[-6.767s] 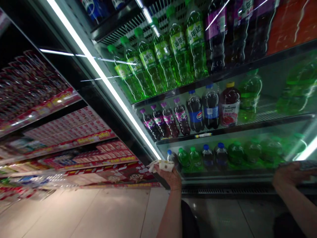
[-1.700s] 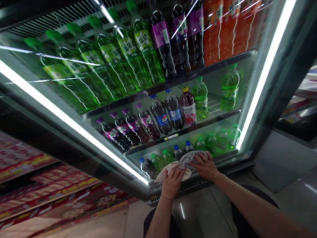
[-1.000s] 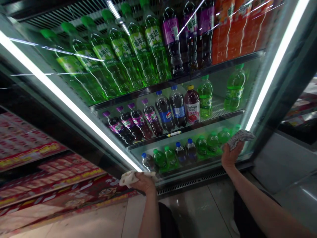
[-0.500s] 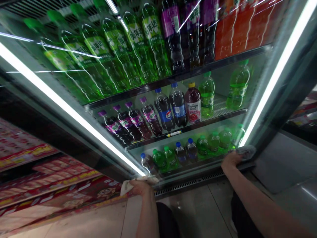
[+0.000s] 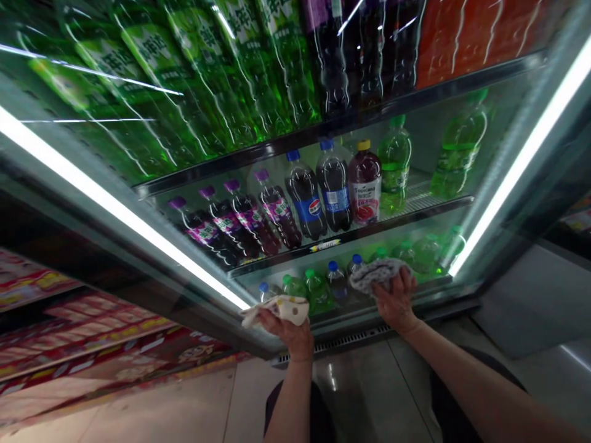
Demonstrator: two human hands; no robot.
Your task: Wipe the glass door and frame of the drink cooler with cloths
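Note:
Before me stands a drinks fridge with a glass front (image 5: 415,295). My left hand (image 5: 293,332) holds a cream cloth (image 5: 284,309) with brown and yellowish spots at the lower left of the glass. In my right hand (image 5: 398,304) is a fuzzy grey cloth (image 5: 376,275), held at the lower middle right, in front of bottles on the bottom shelf. Whether either cloth presses on the glass I cannot tell. Behind the glass, dark cola bottles (image 5: 305,203) and a red juice bottle (image 5: 365,191) stand on the middle shelf.
Tall green bottles (image 5: 198,92) fill the upper shelf. Light strips (image 5: 115,203) run down both sides of the fridge. Shelves with red packages (image 5: 115,347) stand at the left, and a grey cabinet side (image 5: 540,301) at the right. Below the fridge is a tiled floor (image 5: 360,394).
My right hand has moved left with the grey cloth, from the right corner towards the middle. My left hand has shifted slightly right and up with its cloth. The view is closer to the fridge.

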